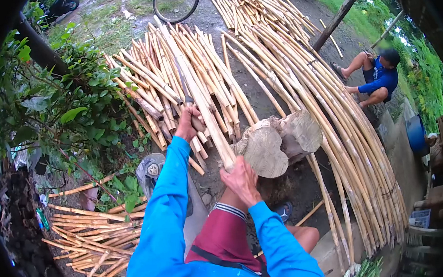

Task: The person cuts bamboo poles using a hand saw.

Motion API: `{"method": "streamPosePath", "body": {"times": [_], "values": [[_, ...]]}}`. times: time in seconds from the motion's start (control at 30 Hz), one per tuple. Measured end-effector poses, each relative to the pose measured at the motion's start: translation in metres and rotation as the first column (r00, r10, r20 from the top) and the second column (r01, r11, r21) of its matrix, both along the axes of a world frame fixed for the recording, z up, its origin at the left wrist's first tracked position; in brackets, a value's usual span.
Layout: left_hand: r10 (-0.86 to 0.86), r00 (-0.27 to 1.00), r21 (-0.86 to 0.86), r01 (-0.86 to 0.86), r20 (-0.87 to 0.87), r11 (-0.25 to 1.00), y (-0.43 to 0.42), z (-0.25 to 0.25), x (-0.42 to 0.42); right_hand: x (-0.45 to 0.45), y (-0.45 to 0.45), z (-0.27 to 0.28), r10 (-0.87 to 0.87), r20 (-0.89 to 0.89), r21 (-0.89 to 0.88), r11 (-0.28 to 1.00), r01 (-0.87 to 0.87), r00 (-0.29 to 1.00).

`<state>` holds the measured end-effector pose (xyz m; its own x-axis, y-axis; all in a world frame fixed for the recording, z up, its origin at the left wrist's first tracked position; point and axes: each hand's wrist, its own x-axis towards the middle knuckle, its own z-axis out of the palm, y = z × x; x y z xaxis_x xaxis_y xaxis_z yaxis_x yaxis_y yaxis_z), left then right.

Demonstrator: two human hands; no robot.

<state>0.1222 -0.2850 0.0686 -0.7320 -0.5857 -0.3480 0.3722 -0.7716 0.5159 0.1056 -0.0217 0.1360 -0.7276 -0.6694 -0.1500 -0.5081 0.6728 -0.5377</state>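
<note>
My left hand (pixel 191 121) is closed around the handle of what looks like a machete (pixel 182 81), its dark narrow blade pointing away from me along the pole's left side. My right hand (pixel 241 181) grips the near end of a long pale bamboo pole (pixel 204 98), which slants up and away to the left. Just right of the pole lies a cut log (pixel 267 153) with pale end faces, close to my right hand. Beyond my left hand, a pile of cut bamboo poles (pixel 148 66) rests on the ground.
Long bamboo poles (pixel 330 130) lie in a bundle to the right. Shorter pieces (pixel 94 237) are heaped at lower left, beside leafy bushes (pixel 68 109). A person in blue (pixel 380 76) squats at the right. A bicycle wheel (pixel 177 1) stands at the back.
</note>
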Motion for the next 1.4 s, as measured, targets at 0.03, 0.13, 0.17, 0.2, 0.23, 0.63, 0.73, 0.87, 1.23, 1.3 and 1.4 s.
{"method": "streamPosePath", "body": {"times": [0.03,0.13,0.17,0.2,0.23,0.63,0.73,0.87,1.23,1.3,1.4], "values": [[-0.015,1.000,0.010,0.015,0.016,1.000,-0.008,-0.004,0.002,-0.003,-0.021,0.000,0.040,-0.006,-0.034,0.999,-0.041,0.999],[0.350,0.853,-0.380,-0.199,0.386,0.903,-0.018,-0.001,0.008,-0.002,-0.037,-0.010,0.103,-0.068,-0.097,0.989,-0.110,0.992],[0.348,0.863,-0.386,-0.200,0.365,0.901,-0.005,-0.004,0.013,-0.002,-0.037,-0.015,0.120,-0.122,-0.111,0.985,-0.134,0.985],[0.347,0.874,-0.395,-0.202,0.339,0.896,0.010,-0.008,0.016,-0.004,-0.032,-0.028,0.114,-0.126,-0.123,0.984,-0.130,0.985],[0.284,0.903,-0.395,-0.145,0.321,0.907,0.032,-0.007,0.022,-0.005,-0.018,-0.045,0.136,-0.097,-0.200,0.968,-0.154,0.986],[-0.096,0.950,-0.390,0.213,0.298,0.896,0.232,-0.018,0.019,0.027,0.221,-0.097,0.018,0.408,-0.343,0.930,0.134,0.913],[-0.120,0.944,-0.400,0.243,0.309,0.884,0.222,-0.029,0.012,0.027,0.278,-0.147,-0.026,0.527,-0.291,0.934,0.209,0.849],[-0.116,0.941,-0.367,0.235,0.317,0.900,0.238,-0.024,0.007,0.020,0.320,-0.157,-0.213,0.802,-0.054,0.904,0.423,0.559],[0.012,0.927,-0.494,0.190,0.376,0.848,0.258,-0.033,-0.014,-0.063,0.311,-0.159,0.153,0.861,-0.340,0.883,0.324,0.486],[0.021,0.916,-0.506,0.203,0.401,0.838,0.255,-0.036,-0.017,-0.100,0.326,-0.176,0.142,0.809,-0.385,0.861,0.332,0.570],[0.046,0.907,-0.511,0.194,0.419,0.837,0.255,-0.037,-0.024,-0.162,0.353,-0.166,-0.043,0.700,-0.298,0.890,0.346,0.713]]}}
